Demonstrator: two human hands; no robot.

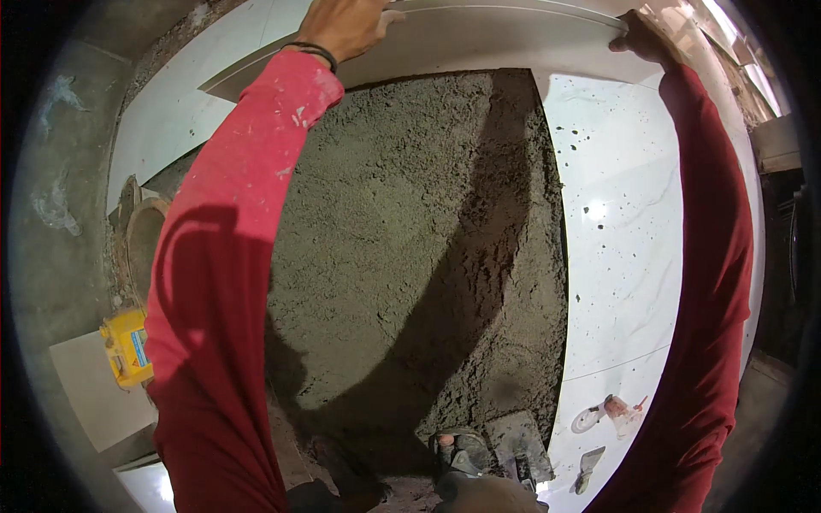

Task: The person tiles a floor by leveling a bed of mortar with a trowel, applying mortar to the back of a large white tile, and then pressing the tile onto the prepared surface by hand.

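A large tile is held up at the far side of the picture, a beige face toward me and a thin upper edge showing. My left hand grips its upper edge near the left part, with a dark band around the wrist. At the tile's right end, my right hand is closed on the edge; some of its fingers are hidden. Below the tile spreads a bed of rough grey mortar, crossed by a curved arm shadow. The tile's lower edge is close to the mortar's far end; I cannot tell whether they touch.
White veined tiles with mortar crumbs border the right; more white tile lies at left. Near my sandalled foot lie a trowel and a scraper. At left are a round container and a yellow container.
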